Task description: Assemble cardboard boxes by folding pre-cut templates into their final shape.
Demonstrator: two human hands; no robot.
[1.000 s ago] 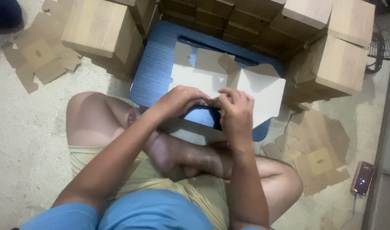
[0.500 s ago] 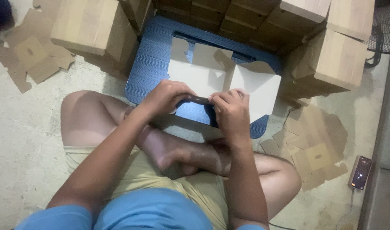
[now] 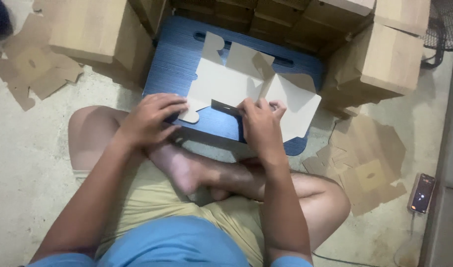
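The person sits cross-legged on the floor (image 3: 33, 163), bare feet tucked just below both hands. The left hand (image 3: 150, 118) lies palm down with fingers spread and curled over the near left edge of a flat, unfolded cardboard box blank (image 3: 236, 81), pressing on a small rounded tab there rather than closing around anything. The right hand (image 3: 258, 121) is just across from it, fingers bent and pinching the near edge of the same blank where a flap is creased; a dark slit shows between the two hands. The blank lies on a low blue bench (image 3: 174, 64) directly beyond the hands, its pale flaps spreading away from them and to the right.

Further beyond the bench, stacks of folded brown boxes (image 3: 374, 64) stand close around it, one large stack (image 3: 95, 29) beyond the left hand. More flat blanks (image 3: 369, 163) lie on the floor out past the right hand, with a phone (image 3: 422, 193) beside them, and others (image 3: 31, 69) lie out past the left hand.
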